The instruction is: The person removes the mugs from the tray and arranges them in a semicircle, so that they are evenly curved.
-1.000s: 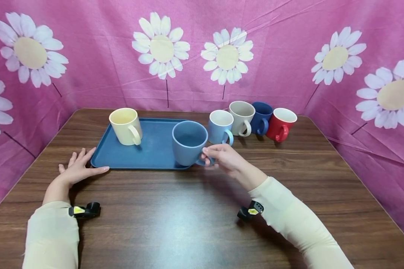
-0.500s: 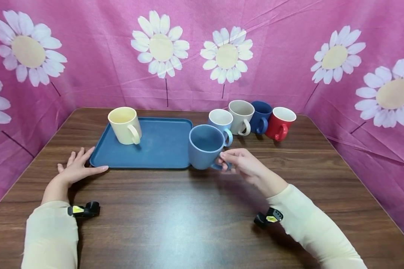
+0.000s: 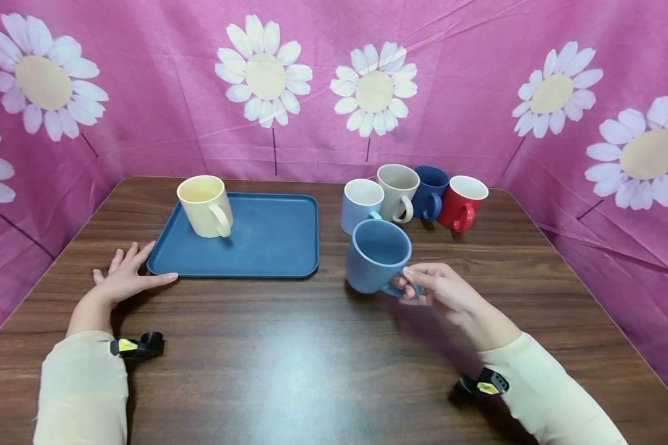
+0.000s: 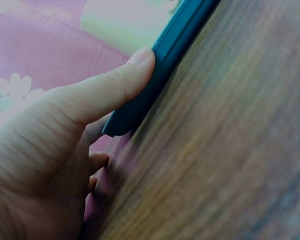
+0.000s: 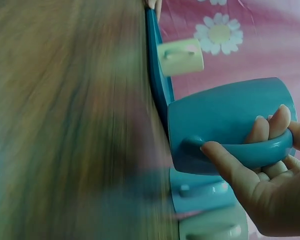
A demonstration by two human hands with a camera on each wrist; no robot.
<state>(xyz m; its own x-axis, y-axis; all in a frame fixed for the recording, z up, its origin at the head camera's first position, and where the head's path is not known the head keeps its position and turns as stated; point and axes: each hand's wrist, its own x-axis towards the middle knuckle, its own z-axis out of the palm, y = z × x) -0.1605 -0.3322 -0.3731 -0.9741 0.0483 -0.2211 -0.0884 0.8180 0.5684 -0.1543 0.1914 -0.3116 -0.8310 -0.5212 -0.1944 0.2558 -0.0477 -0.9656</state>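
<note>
My right hand (image 3: 442,290) grips the handle of a grey-blue mug (image 3: 370,275), upright, right of the tray and in front of the light blue mug. In the right wrist view fingers pass through the handle (image 5: 260,150) with the thumb along it. My left hand (image 3: 124,279) lies spread at the near left corner of a dark blue tray (image 3: 267,235). Its thumb (image 4: 132,75) touches the tray's near edge in the left wrist view, and the other fingers reach along the left side. A pale yellow mug (image 3: 207,207) stands on the tray's left part.
Back right on the wooden table (image 3: 245,358) stand a light blue mug (image 3: 359,207), a beige mug (image 3: 396,185), a dark blue mug (image 3: 430,185) and a red mug (image 3: 461,204), close together. A pink flowered cloth (image 3: 323,142) hangs behind the table and at both sides.
My right hand has carried the grey-blue mug right and nearer to me, from over the tray's right end to beside the tray. The left hand keeps its place at the tray's corner.
</note>
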